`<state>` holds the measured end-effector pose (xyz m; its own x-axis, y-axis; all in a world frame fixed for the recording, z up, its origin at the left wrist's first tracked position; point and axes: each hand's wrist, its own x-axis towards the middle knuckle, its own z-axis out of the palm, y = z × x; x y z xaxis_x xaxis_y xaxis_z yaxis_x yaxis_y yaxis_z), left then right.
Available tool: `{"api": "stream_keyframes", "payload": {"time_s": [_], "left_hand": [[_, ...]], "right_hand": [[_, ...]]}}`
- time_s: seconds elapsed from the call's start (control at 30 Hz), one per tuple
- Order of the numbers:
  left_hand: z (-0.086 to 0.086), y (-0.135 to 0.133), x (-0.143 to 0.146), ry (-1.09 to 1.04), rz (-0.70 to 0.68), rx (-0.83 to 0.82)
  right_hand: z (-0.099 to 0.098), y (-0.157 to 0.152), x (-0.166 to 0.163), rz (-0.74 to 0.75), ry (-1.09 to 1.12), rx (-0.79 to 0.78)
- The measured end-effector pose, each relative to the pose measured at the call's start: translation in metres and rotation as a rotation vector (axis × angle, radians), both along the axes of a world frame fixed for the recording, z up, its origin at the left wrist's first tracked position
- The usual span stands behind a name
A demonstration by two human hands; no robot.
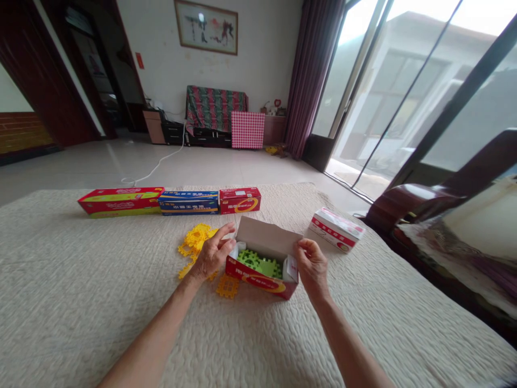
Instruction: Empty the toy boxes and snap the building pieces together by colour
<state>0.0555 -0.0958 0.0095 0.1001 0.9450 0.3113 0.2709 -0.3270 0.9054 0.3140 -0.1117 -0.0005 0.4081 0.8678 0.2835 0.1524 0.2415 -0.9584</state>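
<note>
An open red cardboard box (258,284) stands in front of me on the quilted cover, with its grey-brown inner lid (269,235) raised at the back. Green plastic interlocking toy pieces (260,264) lie inside it. My left hand (214,252) is at the box's left end, thumb and fingers bent around the flap and lid edge. At the other end, the closed fingers of my right hand (313,263) pinch the lid's right corner. Yellow interlocking pieces (197,237) are heaped beside and partly behind my left hand. One orange-yellow square piece (227,286) lies against the box's front left.
Along the far edge of the quilted cover (121,302) sit a red and green box (121,202), a blue box (188,203) and a closed red box (239,200). A white and red box (336,229) rests at the right. Beyond it is a dark wooden armrest (407,202).
</note>
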Motion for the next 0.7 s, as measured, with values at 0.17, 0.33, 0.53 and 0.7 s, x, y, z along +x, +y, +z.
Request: {"api": "stream_keyframes", "payload": {"time_s": [0.17,0.33,0.53,0.7], "left_hand": [[-0.002,0.002,-0.004,0.062,0.037,-0.012],[-0.006,0.006,-0.002,0.038,0.034,-0.081],[-0.005,0.008,0.006,0.381,0.152,0.146],[0.013,-0.001,0.012,0.669,0.083,0.416]], "right_hand": [[0.001,0.001,0.004,0.015,-0.264,-0.144],[0.011,0.001,0.013,0.101,-0.611,-0.277],[0.029,-0.015,0.023,0.184,-0.985,-0.348],[0.044,-0.030,0.017,0.091,-1.200,-0.351]]}}
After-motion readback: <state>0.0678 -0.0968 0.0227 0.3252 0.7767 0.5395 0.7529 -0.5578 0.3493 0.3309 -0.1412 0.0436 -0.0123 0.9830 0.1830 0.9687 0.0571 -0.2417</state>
